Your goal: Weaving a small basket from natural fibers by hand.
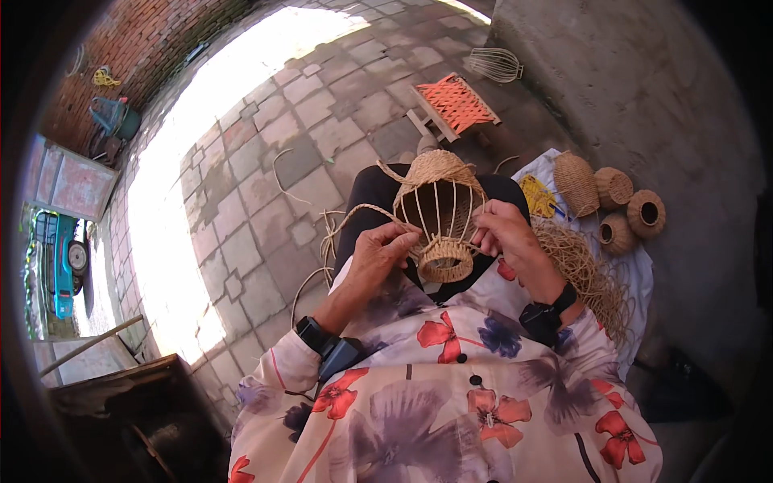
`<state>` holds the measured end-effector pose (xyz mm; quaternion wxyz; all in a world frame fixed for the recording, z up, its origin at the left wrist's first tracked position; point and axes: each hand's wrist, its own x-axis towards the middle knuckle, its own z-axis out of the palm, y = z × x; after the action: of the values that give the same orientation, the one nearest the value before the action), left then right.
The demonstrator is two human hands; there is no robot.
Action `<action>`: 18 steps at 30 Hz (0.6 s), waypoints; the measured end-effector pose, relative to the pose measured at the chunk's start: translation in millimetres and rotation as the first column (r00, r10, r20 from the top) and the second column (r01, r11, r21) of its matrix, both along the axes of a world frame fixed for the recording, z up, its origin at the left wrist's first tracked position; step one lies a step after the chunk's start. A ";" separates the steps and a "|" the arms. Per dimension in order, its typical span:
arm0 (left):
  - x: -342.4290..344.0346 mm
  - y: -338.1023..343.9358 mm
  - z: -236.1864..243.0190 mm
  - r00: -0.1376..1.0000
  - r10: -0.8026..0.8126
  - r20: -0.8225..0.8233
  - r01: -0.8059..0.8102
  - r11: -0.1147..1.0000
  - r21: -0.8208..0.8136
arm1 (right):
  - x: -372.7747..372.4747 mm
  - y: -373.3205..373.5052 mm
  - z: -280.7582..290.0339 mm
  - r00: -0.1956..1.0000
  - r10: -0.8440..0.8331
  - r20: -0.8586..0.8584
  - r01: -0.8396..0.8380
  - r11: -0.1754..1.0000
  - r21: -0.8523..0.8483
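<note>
A partly woven basket [439,167] of straw rope rests on my lap. Bare pale ribs show between its woven bottom and the small wrapped ring [445,262] that faces me. My left hand [385,248] pinches at the left side of the ribs, just above the ring, where a straw rope [360,207] meets the fingers. That rope trails over my left thigh toward the floor. On the opposite side, my right hand [506,229] has its fingers closed around the edge of the basket frame. Some of its fingertips are hidden behind the ribs.
To the right, a white cloth [640,282] bears a tangled heap of straw rope [584,270], yellow cord [538,196] and several woven baskets [576,183]. Ahead stands a low stool with an orange woven seat [457,105], near a bare wire frame [495,64]. A dark wooden box [133,402] is at lower left.
</note>
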<state>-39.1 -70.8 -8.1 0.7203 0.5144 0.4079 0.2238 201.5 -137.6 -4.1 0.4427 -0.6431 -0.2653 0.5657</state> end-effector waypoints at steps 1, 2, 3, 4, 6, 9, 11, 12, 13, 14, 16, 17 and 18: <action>1.8 4.8 1.3 0.998 -0.047 -0.038 0.052 0.990 0.128 | -0.1 -1.4 0.1 0.994 -0.037 -0.102 0.038 0.999 0.010; 4.2 8.9 4.2 0.997 -0.072 -0.031 0.075 0.990 0.117 | 3.1 -4.4 -3.8 0.994 -0.040 -0.099 0.041 0.999 0.007; 8.6 13.1 7.4 0.997 -0.075 -0.028 0.078 0.990 0.114 | 7.4 -7.7 -12.4 0.982 -0.073 -0.177 0.077 0.997 0.016; 13.4 17.8 11.4 0.994 -0.104 -0.037 0.109 0.974 0.201 | 10.3 -10.8 -20.1 0.961 -0.106 -0.254 0.115 0.993 0.023; 17.5 28.1 18.8 0.982 -0.167 -0.088 0.187 0.919 0.347 | 5.7 -15.3 -27.7 0.937 -0.136 -0.323 0.151 0.988 0.021; 23.8 37.9 26.9 0.959 -0.224 -0.174 0.277 0.870 0.408 | 5.1 -20.3 -41.7 0.879 -0.167 -0.446 0.188 0.982 0.002; 29.7 40.0 31.6 0.947 -0.234 -0.221 0.311 0.838 0.447 | 5.3 -23.9 -45.4 0.848 -0.177 -0.499 0.198 0.980 -0.013; 32.0 40.7 32.6 0.937 -0.234 -0.259 0.340 0.784 0.520 | 4.3 -25.1 -45.2 0.847 -0.180 -0.500 0.201 0.979 -0.012; 33.8 40.5 33.2 0.927 -0.231 -0.296 0.367 0.721 0.587 | 2.6 -25.9 -44.6 0.855 -0.172 -0.490 0.194 0.981 -0.005; 35.5 40.0 31.7 0.926 -0.233 -0.296 0.370 0.718 0.590 | 1.5 -25.3 -42.5 0.863 -0.161 -0.478 0.186 0.982 0.006; 38.3 38.6 26.9 0.950 -0.136 -0.281 0.300 0.641 0.706 | -4.0 -26.3 -37.6 0.868 -0.164 -0.468 0.191 0.982 0.011; 40.1 38.1 27.4 0.949 -0.138 -0.283 0.304 0.639 0.706 | -5.9 -27.7 -36.7 0.873 -0.168 -0.458 0.194 0.981 0.011; 42.2 38.0 28.0 0.930 -0.094 -0.356 0.338 0.603 0.723 | -5.4 -26.9 -41.7 0.872 -0.154 -0.465 0.187 0.982 0.026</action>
<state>3.0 -32.8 19.8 0.3854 0.8450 0.3044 0.2113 196.1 -164.4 -45.9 0.5634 -0.4954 -0.1144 0.6512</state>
